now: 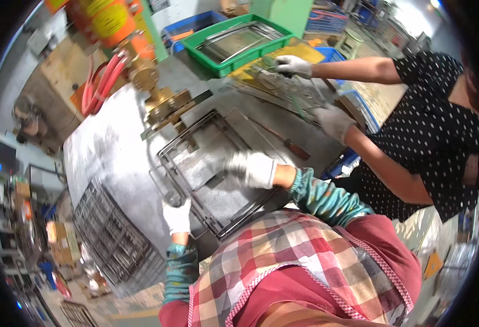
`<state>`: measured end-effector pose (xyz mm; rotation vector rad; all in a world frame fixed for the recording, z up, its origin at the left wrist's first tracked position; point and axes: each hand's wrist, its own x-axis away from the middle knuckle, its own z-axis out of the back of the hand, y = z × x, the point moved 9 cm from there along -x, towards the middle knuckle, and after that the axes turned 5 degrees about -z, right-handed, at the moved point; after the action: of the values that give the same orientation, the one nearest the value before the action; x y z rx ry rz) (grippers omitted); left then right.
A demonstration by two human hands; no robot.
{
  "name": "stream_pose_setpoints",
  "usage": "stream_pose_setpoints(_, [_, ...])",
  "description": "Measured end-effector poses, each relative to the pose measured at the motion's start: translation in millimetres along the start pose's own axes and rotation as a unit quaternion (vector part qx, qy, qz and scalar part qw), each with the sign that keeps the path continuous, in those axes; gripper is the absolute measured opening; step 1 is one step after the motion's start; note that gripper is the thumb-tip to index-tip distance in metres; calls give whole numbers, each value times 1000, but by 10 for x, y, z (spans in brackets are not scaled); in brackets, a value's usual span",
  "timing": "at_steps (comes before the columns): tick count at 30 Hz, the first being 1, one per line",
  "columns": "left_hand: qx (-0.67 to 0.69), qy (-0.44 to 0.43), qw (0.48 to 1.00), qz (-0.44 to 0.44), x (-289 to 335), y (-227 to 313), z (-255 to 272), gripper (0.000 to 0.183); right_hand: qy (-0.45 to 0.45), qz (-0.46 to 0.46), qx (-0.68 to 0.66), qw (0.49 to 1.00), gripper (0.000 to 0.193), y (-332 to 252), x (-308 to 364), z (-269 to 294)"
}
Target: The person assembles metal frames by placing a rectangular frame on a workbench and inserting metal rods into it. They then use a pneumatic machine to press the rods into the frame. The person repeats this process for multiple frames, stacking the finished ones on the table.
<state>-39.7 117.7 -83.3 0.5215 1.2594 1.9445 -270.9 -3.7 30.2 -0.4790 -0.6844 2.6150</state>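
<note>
A dark rectangular wire frame (196, 203) lies on the metal table in front of me, its far end by the brass-coloured machine clamp (166, 106). My left hand (177, 216), in a white glove, is closed around the frame's left side, near a small dark piece whose kind I cannot make out. Over the frame's inside is my right hand (252, 169), also gloved. Motion smears its fingers, and a short dark bar (209, 182) shows at their tips. Whether that hand grips the bar is unclear.
A stack of dark wire grids (111, 231) lies at the table's left. A screwdriver-like tool (296, 150) rests right of the frame. Farther back stands a green tray (223, 68) of metal frames. At right, a co-worker's gloved hands (334, 122) handle thin wire parts. Red hoses (106, 82) run to the machine.
</note>
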Motion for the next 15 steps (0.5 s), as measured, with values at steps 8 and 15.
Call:
stream_pose_setpoints(8, [-52,-8,999,14,-11,19,-92,75,278,-281,-349,850,21,998,-85,940])
stream_pose_setpoints(15, [-199,44,979,24,-843,482,-42,80,177,-364,132,905,61,1778,-526,563])
